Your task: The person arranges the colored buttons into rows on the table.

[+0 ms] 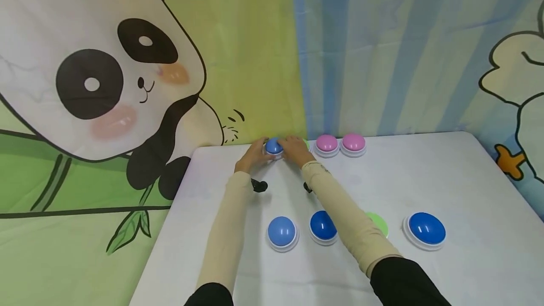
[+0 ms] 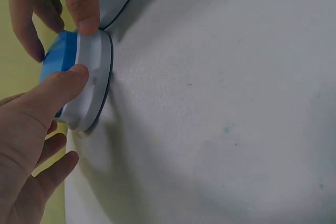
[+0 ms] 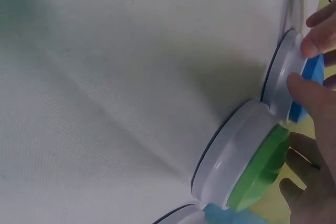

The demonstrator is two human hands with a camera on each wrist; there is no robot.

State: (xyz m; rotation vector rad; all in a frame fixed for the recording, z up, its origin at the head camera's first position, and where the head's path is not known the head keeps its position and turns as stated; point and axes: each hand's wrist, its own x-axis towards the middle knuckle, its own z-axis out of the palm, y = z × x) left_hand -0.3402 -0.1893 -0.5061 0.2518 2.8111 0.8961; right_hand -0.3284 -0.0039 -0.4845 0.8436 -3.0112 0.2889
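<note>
Fingers [image 2: 65, 83] of left hand [image 1: 254, 156] and right hand [image 1: 296, 150] pinch a blue button [image 1: 274, 146] from two sides, probably for even control beside the green button [image 3: 257, 174].

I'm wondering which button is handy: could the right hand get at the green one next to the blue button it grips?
Probably yes: the right hand is right beside the green button, with nothing visible between them, though it may need to release the blue button first.
</note>
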